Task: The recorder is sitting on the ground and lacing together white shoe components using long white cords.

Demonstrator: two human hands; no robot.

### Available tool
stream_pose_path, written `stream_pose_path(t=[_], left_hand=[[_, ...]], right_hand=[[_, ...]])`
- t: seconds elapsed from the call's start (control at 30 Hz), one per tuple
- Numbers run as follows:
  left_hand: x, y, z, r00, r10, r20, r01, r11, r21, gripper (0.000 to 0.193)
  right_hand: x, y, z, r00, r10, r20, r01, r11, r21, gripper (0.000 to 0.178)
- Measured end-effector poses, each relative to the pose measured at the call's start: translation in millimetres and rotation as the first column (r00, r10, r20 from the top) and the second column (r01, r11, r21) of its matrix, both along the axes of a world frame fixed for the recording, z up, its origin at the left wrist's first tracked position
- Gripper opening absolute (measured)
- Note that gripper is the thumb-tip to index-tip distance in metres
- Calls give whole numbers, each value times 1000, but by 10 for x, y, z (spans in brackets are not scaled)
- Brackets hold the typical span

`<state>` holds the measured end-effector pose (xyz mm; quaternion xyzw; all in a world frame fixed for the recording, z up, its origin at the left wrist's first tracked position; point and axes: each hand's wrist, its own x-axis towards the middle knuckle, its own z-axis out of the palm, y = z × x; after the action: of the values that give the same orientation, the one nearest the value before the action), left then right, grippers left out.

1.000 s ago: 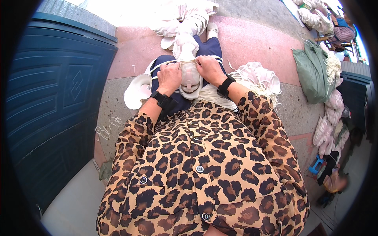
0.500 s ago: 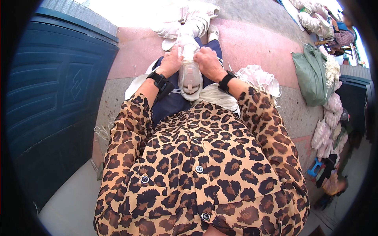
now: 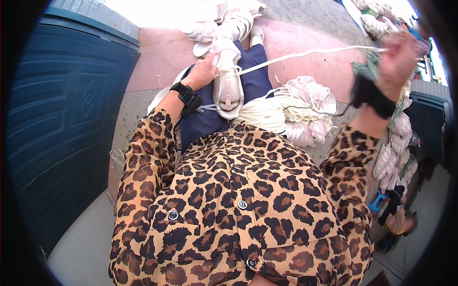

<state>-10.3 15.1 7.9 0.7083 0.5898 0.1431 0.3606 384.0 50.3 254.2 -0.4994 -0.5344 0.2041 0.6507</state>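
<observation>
A white and pale pink shoe upper (image 3: 228, 90) lies lengthwise between my legs, its rounded opening toward me. My left hand (image 3: 204, 72) is closed on its left edge, partly hiding that side. Far out to the right, my right hand (image 3: 398, 57) is raised and closed on a white shoelace (image 3: 310, 51), somewhat blurred. The lace runs taut from the upper's eyelet area to that hand. A thick bundle of cream laces (image 3: 262, 113) rests on my lap, right of the upper.
More white uppers (image 3: 229, 26) are stacked beyond the one in hand. A pinkish-white heap (image 3: 312, 93) lies to my right. A blue panelled door (image 3: 76, 105) stands at left. Several bundles (image 3: 385, 164) and a blue stool (image 3: 377, 202) are at far right, with people nearby.
My right hand has moved from the upper far out to the right, drawing the lace into a long line. My left hand has stayed at the upper.
</observation>
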Motion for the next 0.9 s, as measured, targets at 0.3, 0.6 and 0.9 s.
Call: stream_pose_path(t=[0.3,0.6,0.9], left_hand=[[32,-34,91,994,99,49,-96,994,-59,50],[28,-29,-21,991,133,-3,-133,991,-14,48],[-63,29,-142,919,333,210,-335,942,-24,44]], right_hand=[[-2177,-720,-2229,530,693,490,-273,686,-675,20],[-2433,-682,-2505,387,474,791,-240,880,-410,11],[-1068,89,-582,260,740,-620,-937,349,24,18]])
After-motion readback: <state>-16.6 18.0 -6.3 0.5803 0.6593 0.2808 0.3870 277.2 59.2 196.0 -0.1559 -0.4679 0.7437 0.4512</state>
